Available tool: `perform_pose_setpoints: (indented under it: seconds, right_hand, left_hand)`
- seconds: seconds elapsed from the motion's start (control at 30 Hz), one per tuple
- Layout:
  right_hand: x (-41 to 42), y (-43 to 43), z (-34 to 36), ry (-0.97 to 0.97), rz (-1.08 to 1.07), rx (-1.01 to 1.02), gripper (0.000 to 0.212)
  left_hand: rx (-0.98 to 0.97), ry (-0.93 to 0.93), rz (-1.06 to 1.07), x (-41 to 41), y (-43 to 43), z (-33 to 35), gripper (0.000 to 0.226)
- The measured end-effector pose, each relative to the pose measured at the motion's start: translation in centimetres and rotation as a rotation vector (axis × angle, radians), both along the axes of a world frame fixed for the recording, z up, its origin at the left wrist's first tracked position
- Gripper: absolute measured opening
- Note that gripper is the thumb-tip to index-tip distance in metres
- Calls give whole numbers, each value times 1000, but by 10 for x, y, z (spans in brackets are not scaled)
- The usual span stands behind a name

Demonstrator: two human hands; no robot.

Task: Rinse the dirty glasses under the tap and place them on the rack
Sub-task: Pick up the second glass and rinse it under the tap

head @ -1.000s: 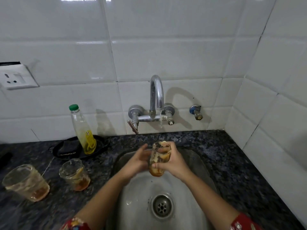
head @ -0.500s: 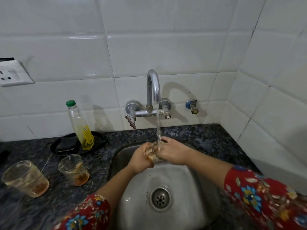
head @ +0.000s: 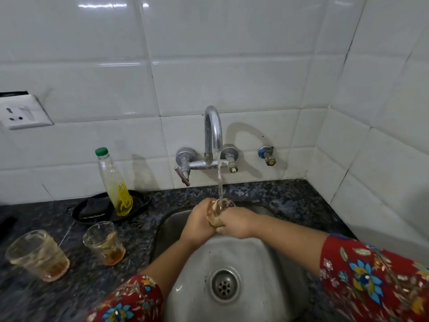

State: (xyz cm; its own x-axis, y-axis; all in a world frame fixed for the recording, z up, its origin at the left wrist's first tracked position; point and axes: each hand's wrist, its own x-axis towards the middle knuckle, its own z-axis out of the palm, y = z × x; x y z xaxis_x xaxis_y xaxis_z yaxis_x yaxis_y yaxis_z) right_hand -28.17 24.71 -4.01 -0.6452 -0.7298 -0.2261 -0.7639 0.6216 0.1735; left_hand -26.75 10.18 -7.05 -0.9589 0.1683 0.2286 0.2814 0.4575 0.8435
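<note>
Water runs from the chrome tap [head: 213, 133] into a dirty glass [head: 220, 208] held over the steel sink [head: 267, 270]. My left hand [head: 199, 223] and my right hand [head: 234, 223] both wrap around this glass, which is mostly hidden between them. Two more dirty glasses with brown residue stand on the counter at the left: one [head: 104, 243] nearer the sink, another [head: 38, 254] farther left. No rack is in view.
A green-capped bottle of yellow liquid [head: 115, 184] stands on a black tray [head: 92, 211] behind the glasses. A wall socket [head: 23, 112] is at the left. A small blue valve [head: 267, 155] sits right of the tap. Dark granite counter [head: 290, 196] surrounds the sink.
The water stream started and now falls into the glass. The glass and both hands moved back and up under the spout.
</note>
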Motion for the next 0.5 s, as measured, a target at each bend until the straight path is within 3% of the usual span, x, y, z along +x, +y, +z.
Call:
perform_pose_setpoints:
  seconds: [0.1,0.17,0.27,0.3,0.33,0.43,0.5]
  right_hand:
    - [-2,13,18,146,82,73,24]
    - [-4,16,20,191,84,130,25]
    - [4,-2,11,-44,-99,-9,21]
    - [3,-6,11,-40,-87,-10,22]
    - [2,-4,14,-21,-91,6,22]
    - [-2,12,28,198,87,151,22]
    - [0,11,22,216,73,160,22]
  left_hand:
    - [-41,36,-110,2,2,10,19]
    - [-50,13,-103,1,1,8,26]
    - [56,40,12,3,5,0,19]
    - [69,43,35,3,8,-2,14]
    - [85,50,28,6,10,2,12]
    - [24,-5,-75,5,7,10,37]
    - [43,-48,-71,0,3,1,34]
